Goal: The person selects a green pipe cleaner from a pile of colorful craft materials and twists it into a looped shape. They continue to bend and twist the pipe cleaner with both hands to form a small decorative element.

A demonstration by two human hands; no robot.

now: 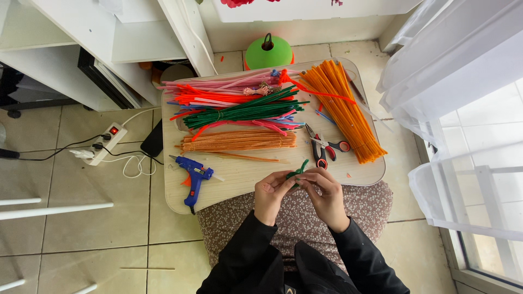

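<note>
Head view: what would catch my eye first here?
The bright bundles of pipe cleaners spread over the back of the small wooden table, with a big orange bundle at its right. At the near edge, the left hand and right hand together pinch a green pipe cleaner.

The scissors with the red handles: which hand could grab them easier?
Probably the right hand. The scissors lie on the wooden table just above it, while the left hand is farther off, nearer the blue glue gun. Both hands now pinch a green pipe cleaner.
</note>
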